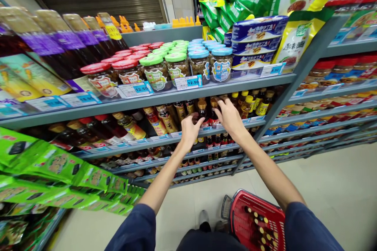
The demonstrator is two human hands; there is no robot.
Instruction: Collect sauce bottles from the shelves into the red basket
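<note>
Your left hand [190, 130] and right hand [230, 119] reach over sauce bottles [202, 111] on store shelf [141, 144], fingers curved; cannot tell if grasping. Bottles packed tight, so hands come from above. Red shopping basket [253, 219] by your feet, within reach.

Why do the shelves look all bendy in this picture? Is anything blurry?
In the head view, the long grey metal shelf edge curves and slants, probably from a very wide lens; the tall dark bottles with purple labels look stretched at the left edge; the bare left hand and bare right hand look fairly sharp.
</note>
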